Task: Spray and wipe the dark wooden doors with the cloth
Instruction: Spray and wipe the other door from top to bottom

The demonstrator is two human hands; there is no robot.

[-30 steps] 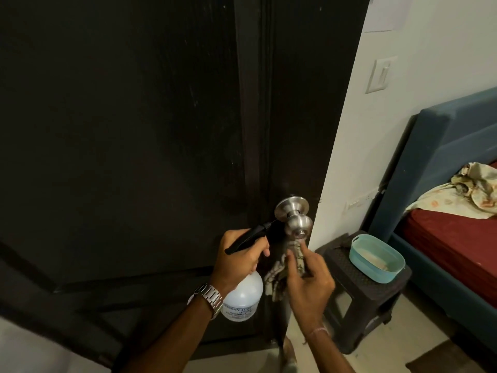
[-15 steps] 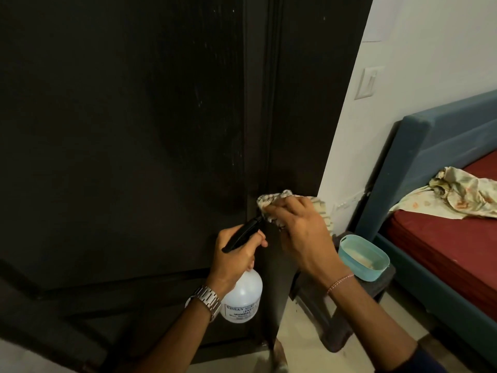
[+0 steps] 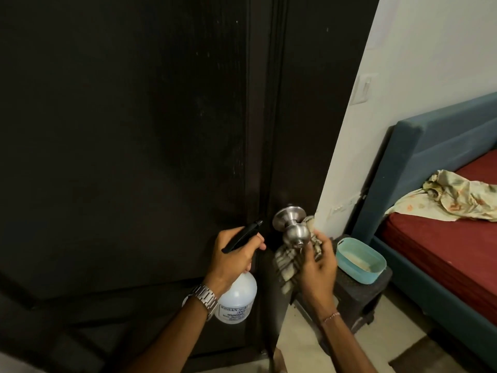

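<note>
Left hand [image 3: 233, 254]: I gripped the translucent plastic spray bottle [image 3: 236, 298].
Right hand [image 3: 317, 267]: I held the checked cloth [image 3: 289, 265] against the steel door knob [image 3: 293, 230].
Dark wooden door [image 3: 134, 157]: ahead.
Risk: loose cloth could snag the knob.

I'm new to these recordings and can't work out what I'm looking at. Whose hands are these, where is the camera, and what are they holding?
There is no machine here: a person wears a camera on their head, looking down at their own hands. The left hand grips a spray bottle by its black trigger head. The right hand holds a checked cloth beside the steel door knob of the dark wooden door. To the right, a teal tub sits on a dark stool next to a bed.
</note>
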